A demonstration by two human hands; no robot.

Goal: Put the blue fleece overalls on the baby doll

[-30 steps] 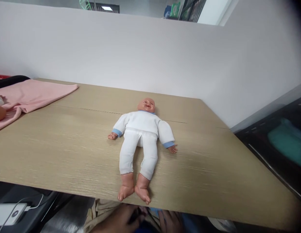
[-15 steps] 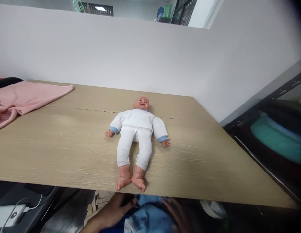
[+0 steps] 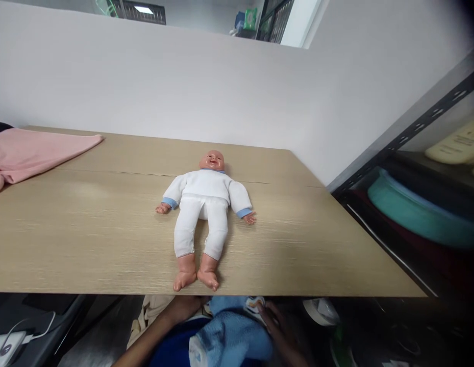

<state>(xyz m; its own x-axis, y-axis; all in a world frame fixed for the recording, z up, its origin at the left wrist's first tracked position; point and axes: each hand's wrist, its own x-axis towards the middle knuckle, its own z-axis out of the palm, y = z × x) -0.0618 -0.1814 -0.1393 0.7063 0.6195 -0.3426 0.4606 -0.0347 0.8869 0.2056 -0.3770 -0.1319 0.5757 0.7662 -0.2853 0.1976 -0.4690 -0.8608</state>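
Observation:
A baby doll (image 3: 204,204) in white clothes with blue cuffs lies on its back on the wooden table (image 3: 87,239), feet at the near edge. Below that edge, in my lap, lies a light blue cloth (image 3: 231,334). My left hand (image 3: 185,306) reaches under the table edge at the cloth's left side, fingers hidden. My right hand (image 3: 275,323) rests on the cloth's right side, near a small white printed patch, fingers curled on the fabric.
A pink cloth (image 3: 33,150) lies at the table's far left. A dark metal shelf (image 3: 397,153) on the right holds a teal basin (image 3: 420,211). A white device with a cable (image 3: 7,346) sits low at the left. A white wall stands behind the table.
The view has swung right and tipped down, so the doll sits further left and more of the shelf shows. The blue cloth and both hands have come into clearer view in my lap.

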